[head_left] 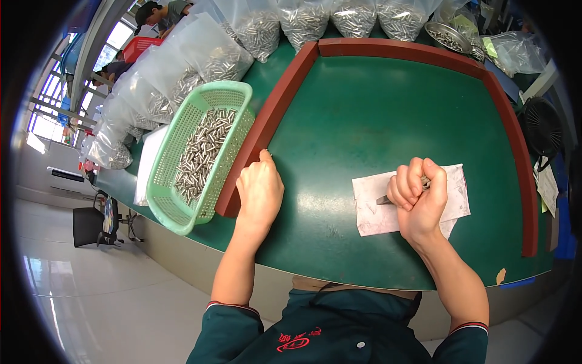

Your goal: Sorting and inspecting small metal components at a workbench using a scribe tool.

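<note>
My left hand [260,185] is closed beside the inner edge of the red-brown wooden rail [270,124], its index finger bent at the top. A tiny dark spot shows at the fingertips, too small to name. Over a stained white cloth or paper [371,221], my right hand [419,197] is wrapped round a grey metal tool [383,200]. A flat, tapered end pokes out on the left of the fist, and more grey metal shows between fingers and thumb. The rest of it is hidden in the palm.
Left of the rail, a light green plastic basket [162,176] holds many short metal pins [205,151]. Clear bags of pins [257,33] line the far and left edges. A metal bowl [448,37] and a black fan [541,126] stand at the right. The rail borders the green table [388,109].
</note>
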A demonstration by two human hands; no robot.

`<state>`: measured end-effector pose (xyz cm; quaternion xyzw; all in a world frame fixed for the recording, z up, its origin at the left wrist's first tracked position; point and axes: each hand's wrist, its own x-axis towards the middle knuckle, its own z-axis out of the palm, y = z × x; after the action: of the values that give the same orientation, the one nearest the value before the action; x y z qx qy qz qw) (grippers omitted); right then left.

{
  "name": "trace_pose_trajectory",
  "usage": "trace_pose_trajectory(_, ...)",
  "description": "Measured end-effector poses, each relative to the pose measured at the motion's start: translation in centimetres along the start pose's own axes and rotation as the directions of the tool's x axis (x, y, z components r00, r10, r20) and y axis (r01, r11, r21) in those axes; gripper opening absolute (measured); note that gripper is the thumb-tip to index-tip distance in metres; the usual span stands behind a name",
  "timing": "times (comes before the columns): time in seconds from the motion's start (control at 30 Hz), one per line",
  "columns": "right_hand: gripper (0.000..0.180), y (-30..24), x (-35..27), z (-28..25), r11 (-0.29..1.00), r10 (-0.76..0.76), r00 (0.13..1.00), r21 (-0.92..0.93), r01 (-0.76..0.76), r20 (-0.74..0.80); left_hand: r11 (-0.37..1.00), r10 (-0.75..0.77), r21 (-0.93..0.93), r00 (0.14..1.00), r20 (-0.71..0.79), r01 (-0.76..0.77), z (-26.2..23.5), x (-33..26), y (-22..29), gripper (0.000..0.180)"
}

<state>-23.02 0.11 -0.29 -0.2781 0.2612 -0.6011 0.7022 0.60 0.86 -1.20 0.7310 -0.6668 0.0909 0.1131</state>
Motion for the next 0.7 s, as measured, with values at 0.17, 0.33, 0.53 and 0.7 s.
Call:
trace_pose_trajectory(0.17,0.037,0.0,-0.1,0.1,1.000,0.001,1.000,0.000,-0.001,-0.001,0.995,0.102,0.022,0.994,-0.042,-0.101,-0.6,0.1,-0.4,0.007)
trace_pose_trajectory(0.33,0.035,-0.1,0.0,0.1,1.000,0.001,1.000,-0.003,-0.001,0.013,0.987,0.083,-0.136,0.996,0.016,-0.080,-1.3,-0.1,-0.1,0.007)
trace_pose_trajectory(0.53,0.033,-0.2,-0.2,0.2,1.000,0.018,1.000,-0.003,-0.018,0.011,0.983,0.161,-0.081,0.987,-0.021,-0.163,-0.7,-0.5,-0.7,0.007)
trace_pose_trajectory(0.7,0.033,-0.2,-0.3,0.1,1.000,0.019,1.000,-0.016,-0.019,0.000,0.967,0.255,0.011,0.965,-0.059,-0.255,-0.2,-0.1,-1.2,0.005)
